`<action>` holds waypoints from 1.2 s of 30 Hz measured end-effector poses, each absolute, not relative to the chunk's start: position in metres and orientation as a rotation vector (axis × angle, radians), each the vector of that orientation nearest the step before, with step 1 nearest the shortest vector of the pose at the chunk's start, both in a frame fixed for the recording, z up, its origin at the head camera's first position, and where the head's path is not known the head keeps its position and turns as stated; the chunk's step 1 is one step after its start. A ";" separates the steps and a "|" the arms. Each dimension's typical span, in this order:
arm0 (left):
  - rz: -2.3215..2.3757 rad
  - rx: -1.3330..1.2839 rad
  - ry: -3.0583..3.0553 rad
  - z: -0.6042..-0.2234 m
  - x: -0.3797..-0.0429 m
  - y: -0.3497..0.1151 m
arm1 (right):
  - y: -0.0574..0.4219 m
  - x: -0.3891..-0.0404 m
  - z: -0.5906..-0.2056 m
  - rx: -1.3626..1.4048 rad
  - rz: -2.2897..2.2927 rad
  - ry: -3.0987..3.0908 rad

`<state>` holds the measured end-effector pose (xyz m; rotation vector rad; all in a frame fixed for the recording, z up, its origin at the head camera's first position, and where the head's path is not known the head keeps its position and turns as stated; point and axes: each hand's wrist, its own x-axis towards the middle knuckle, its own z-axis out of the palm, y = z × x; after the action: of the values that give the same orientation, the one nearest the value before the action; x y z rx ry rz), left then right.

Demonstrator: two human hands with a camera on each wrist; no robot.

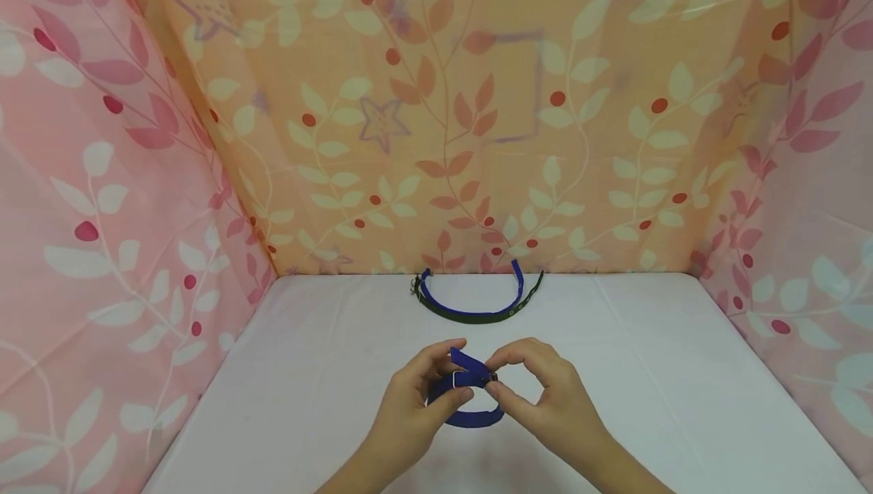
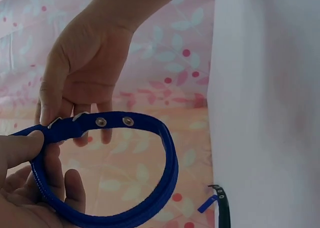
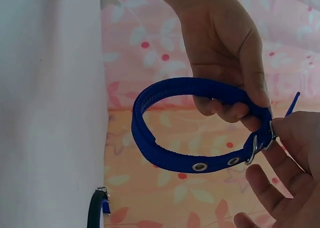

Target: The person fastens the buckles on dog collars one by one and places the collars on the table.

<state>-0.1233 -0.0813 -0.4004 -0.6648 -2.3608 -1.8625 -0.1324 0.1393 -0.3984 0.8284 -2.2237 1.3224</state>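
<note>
A blue pet collar, closed into a loop, is held up between both hands above the white table. My left hand grips its side with thumb and fingers, below the raised strap end. With thumb and fingertip my right hand pinches the collar by its metal buckle. A metal ring sits beside the buckle, and metal-rimmed eyelets show along the band. In the head view, fingers partly cover the buckle.
Toward the back of the white table lie a dark green collar and another blue collar, curved open and nested together. Flower-print curtains stand behind and on both sides.
</note>
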 end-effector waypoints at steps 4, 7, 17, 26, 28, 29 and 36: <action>-1.873 -0.638 -2.377 -0.401 -0.123 -0.081 | 0.140 -0.134 -0.400 0.864 1.315 -2.224; -1.883 -0.659 -2.402 -0.402 -0.123 -0.081 | 0.140 -0.134 -0.401 0.869 1.328 -2.220; -1.858 -0.755 -2.475 -0.401 -0.122 -0.079 | 0.138 -0.135 -0.400 0.974 1.355 -1.988; -1.966 -0.586 -2.429 -0.404 -0.125 -0.079 | 0.139 -0.136 -0.399 0.985 1.359 -1.871; -2.004 -0.554 -2.414 -0.405 -0.126 -0.079 | 0.139 -0.136 -0.398 0.981 1.351 -1.869; -2.013 -0.549 -2.409 -0.406 -0.127 -0.079 | 0.139 -0.136 -0.398 0.979 1.348 -1.867; -2.175 -0.599 -2.278 -0.409 -0.128 -0.079 | 0.137 -0.136 -0.396 1.018 1.359 -1.791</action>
<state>-0.1283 -0.0787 -0.4095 -0.5993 -2.2782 -2.1748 -0.1358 0.1375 -0.3955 1.0183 -1.7910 1.3587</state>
